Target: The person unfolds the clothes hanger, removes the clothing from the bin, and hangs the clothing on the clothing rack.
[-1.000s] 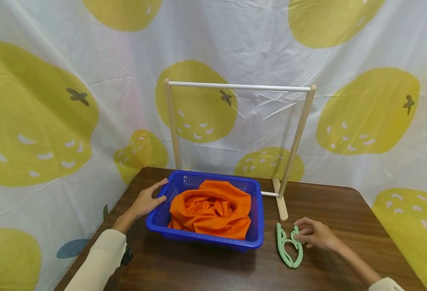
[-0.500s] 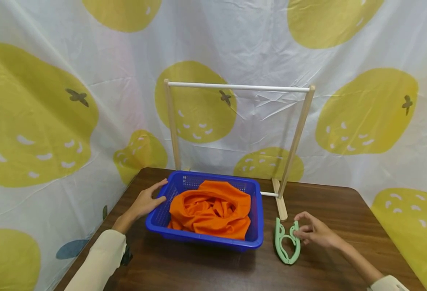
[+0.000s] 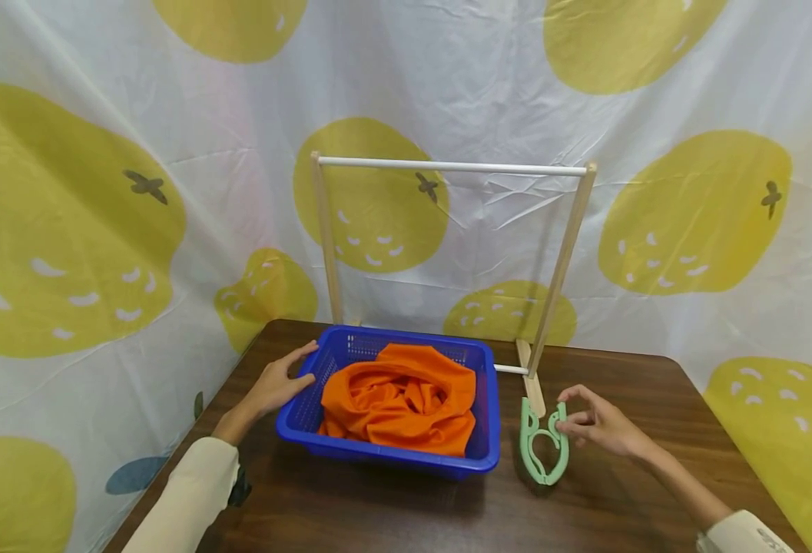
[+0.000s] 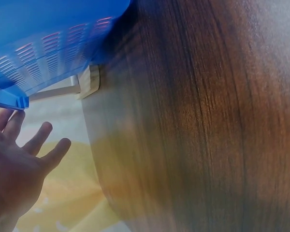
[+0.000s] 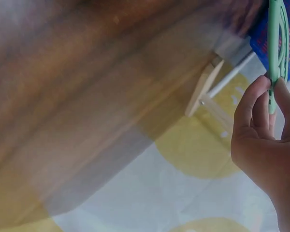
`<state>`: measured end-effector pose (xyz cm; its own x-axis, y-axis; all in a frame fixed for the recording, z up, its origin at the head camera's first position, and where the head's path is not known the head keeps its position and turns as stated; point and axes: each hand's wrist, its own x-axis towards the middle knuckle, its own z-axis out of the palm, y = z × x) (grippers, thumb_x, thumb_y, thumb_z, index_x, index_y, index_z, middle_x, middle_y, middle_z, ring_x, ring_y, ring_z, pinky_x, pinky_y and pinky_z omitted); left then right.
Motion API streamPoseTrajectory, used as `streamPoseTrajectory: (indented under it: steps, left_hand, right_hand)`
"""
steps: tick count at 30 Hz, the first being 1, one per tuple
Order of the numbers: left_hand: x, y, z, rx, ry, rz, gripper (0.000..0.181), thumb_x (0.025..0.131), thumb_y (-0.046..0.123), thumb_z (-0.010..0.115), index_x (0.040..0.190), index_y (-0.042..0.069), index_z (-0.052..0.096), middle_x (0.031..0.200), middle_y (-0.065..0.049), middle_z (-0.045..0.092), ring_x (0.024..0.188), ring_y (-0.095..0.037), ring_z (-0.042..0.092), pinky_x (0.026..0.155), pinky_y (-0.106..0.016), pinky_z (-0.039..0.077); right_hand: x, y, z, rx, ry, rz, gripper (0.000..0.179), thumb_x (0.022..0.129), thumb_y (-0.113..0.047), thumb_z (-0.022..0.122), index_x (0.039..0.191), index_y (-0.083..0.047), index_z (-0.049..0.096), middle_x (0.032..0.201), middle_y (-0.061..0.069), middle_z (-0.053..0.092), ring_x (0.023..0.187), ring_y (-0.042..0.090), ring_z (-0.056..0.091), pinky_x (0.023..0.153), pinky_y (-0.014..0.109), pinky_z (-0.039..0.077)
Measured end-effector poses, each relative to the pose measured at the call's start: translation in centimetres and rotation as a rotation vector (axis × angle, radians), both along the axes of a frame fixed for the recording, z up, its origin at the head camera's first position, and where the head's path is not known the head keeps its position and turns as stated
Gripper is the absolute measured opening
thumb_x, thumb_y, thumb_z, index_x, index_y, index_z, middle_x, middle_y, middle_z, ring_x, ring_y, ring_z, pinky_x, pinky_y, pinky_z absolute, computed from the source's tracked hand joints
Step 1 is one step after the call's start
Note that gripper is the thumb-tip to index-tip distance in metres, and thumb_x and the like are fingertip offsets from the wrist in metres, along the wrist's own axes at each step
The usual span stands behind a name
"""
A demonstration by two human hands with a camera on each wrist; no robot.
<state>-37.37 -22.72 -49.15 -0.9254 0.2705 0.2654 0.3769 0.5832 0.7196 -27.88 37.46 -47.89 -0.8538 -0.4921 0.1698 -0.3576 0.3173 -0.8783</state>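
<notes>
My right hand pinches a mint-green folding hanger, folded in on itself, near the upper end of one arm. In the right wrist view the thumb and fingertips meet on the narrow hanger, which points upward. My left hand rests at the left rim of a blue plastic basket, fingers and thumb spread. The left wrist view shows fingers of that hand right at the basket's lip, with others stretched out free. A crumpled orange cloth fills most of the basket.
Behind the basket stands a wooden rack with a white top bar; its right foot reaches forward near the hanger. All stand on a dark brown wooden table. A white curtain with yellow fruit prints hangs close behind and at the left.
The right hand has lifted the hanger slightly and carried it a little away and left, toward the rack's foot. The left hand and the basket have stayed in place.
</notes>
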Motion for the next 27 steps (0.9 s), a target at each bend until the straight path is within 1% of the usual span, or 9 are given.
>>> streamPoseTrajectory:
  steps: [2, 5, 8, 11, 14, 17, 20, 23, 27]
  left_hand:
    - [0.0, 0.0, 0.1, 0.000, 0.001, 0.002, 0.062, 0.098, 0.011, 0.071, 0.155, 0.006, 0.048, 0.159, -0.013, 0.047, 0.137, -0.042, 0.051, 0.114, -0.063, 0.036]
    - [0.1, 0.0, 0.1, -0.006, 0.005, 0.002, 0.062, 0.098, 0.011, 0.070, 0.155, 0.006, 0.048, 0.159, -0.013, 0.047, 0.137, -0.042, 0.051, 0.113, -0.062, 0.037]
    - [0.1, -0.1, 0.0, -0.001, 0.001, 0.003, 0.062, 0.098, 0.010, 0.070, 0.155, 0.006, 0.048, 0.159, -0.013, 0.046, 0.137, -0.041, 0.051, 0.113, -0.062, 0.038]
    - [0.1, -0.1, -0.1, -0.002, 0.000, 0.002, 0.062, 0.098, 0.010, 0.070, 0.155, 0.005, 0.047, 0.160, -0.013, 0.046, 0.137, -0.042, 0.051, 0.113, -0.062, 0.038]
    - [0.1, -0.1, -0.1, -0.008, 0.009, -0.003, 0.062, 0.098, 0.011, 0.070, 0.155, 0.004, 0.047, 0.159, -0.014, 0.046, 0.136, -0.042, 0.052, 0.112, -0.062, 0.039]
    - [-0.1, -0.2, -0.2, -0.007, 0.011, -0.005, 0.062, 0.098, 0.012, 0.070, 0.155, 0.004, 0.048, 0.159, -0.014, 0.047, 0.136, -0.042, 0.052, 0.111, -0.062, 0.040]
    - [-0.2, -0.2, -0.3, -0.015, 0.022, -0.008, 0.062, 0.097, 0.012, 0.071, 0.154, 0.005, 0.049, 0.159, -0.013, 0.047, 0.138, -0.041, 0.051, 0.112, -0.062, 0.039]
    - [-0.4, -0.2, -0.2, -0.028, 0.034, -0.009, 0.061, 0.097, 0.012, 0.071, 0.154, 0.007, 0.050, 0.158, -0.012, 0.048, 0.140, -0.041, 0.050, 0.113, -0.061, 0.038]
    - [-0.3, -0.2, -0.1, -0.043, 0.032, -0.009, 0.060, 0.097, 0.012, 0.072, 0.153, 0.008, 0.052, 0.159, -0.011, 0.048, 0.141, -0.042, 0.048, 0.113, -0.061, 0.038]
  right_hand:
    - [-0.2, -0.2, 0.8, 0.022, 0.023, -0.005, 0.033, 0.099, 0.003, 0.067, 0.124, -0.005, 0.047, 0.098, 0.027, 0.074, 0.079, 0.012, 0.072, 0.060, 0.033, 0.057]
    - [-0.5, -0.5, 2.1, 0.048, 0.032, -0.004, 0.034, 0.099, 0.003, 0.066, 0.125, -0.002, 0.045, 0.097, 0.028, 0.074, 0.075, 0.014, 0.071, 0.059, 0.032, 0.056]
    - [-0.9, -0.7, 3.3, 0.077, 0.034, -0.017, 0.035, 0.099, 0.000, 0.067, 0.126, -0.002, 0.044, 0.100, 0.026, 0.075, 0.079, 0.014, 0.073, 0.060, 0.034, 0.057]
    - [-1.4, -0.9, 4.5, 0.099, 0.050, -0.025, 0.037, 0.100, -0.002, 0.067, 0.128, 0.000, 0.043, 0.102, 0.025, 0.075, 0.087, 0.016, 0.075, 0.064, 0.038, 0.059]
    - [-1.7, -0.9, 5.6, 0.105, 0.061, -0.013, 0.040, 0.101, -0.001, 0.065, 0.131, 0.005, 0.040, 0.105, 0.027, 0.074, 0.091, 0.013, 0.075, 0.066, 0.037, 0.060]
    - [-2.1, -1.1, 6.7, 0.105, 0.065, -0.009, 0.042, 0.102, 0.000, 0.064, 0.133, 0.008, 0.037, 0.106, 0.029, 0.074, 0.091, 0.012, 0.074, 0.066, 0.036, 0.060]
    - [-2.5, -1.3, 7.5, 0.104, 0.061, -0.010, 0.043, 0.102, -0.001, 0.063, 0.135, 0.008, 0.036, 0.105, 0.028, 0.074, 0.087, 0.013, 0.073, 0.067, 0.035, 0.059]
    - [-2.8, -1.8, 8.2, 0.096, 0.056, -0.013, 0.042, 0.102, -0.001, 0.063, 0.134, 0.006, 0.036, 0.099, 0.025, 0.074, 0.080, 0.018, 0.071, 0.066, 0.034, 0.058]
    - [-3.1, -2.5, 8.8, 0.098, 0.043, -0.035, 0.045, 0.103, -0.001, 0.063, 0.136, 0.007, 0.034, 0.095, 0.023, 0.073, 0.078, 0.017, 0.069, 0.066, 0.033, 0.057]
